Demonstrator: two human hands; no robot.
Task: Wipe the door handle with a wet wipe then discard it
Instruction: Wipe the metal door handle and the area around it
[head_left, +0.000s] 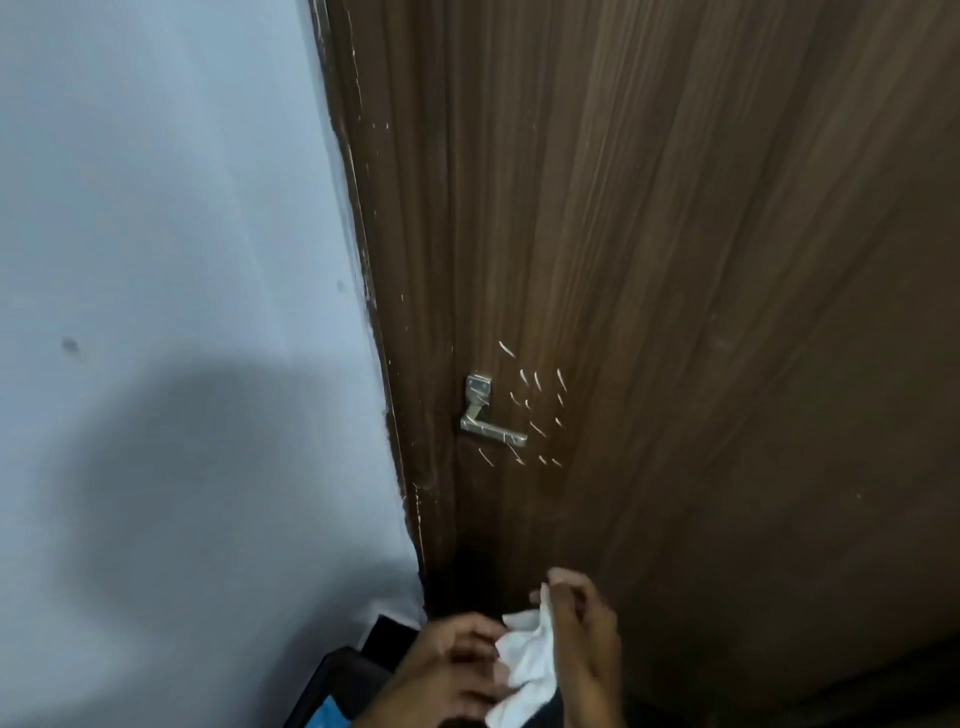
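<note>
The handle (492, 422) is a silver metal lever fixed to the left part of the brown door (675, 260), close to the door's left edge. Its bar runs out to the right from a small plate above it, and nothing is touching it. Short pale scratches dot the wood just right of and below the lever.

The wipe (524, 662) is white and crumpled, well below the handle at the near edge of the view, and it hangs between the two hands. The right hand (582, 639) pinches the wipe's upper corner between thumb and fingertips, with the rest of the sheet trailing down and to the left. The left hand (452, 670) holds the wipe's lower left side with curled fingers. Both hands are blurred, so the exact finger positions are hard to read.

The door shows vertical wood grain and chipped paint along its left edge. To the left of it stands a pale blue-grey wall (156, 260) with a broad shadow across its lower part. Near the bottom, left of the hands, a dark object (337, 686) with a patch of blue shows; what it is cannot be told.
</note>
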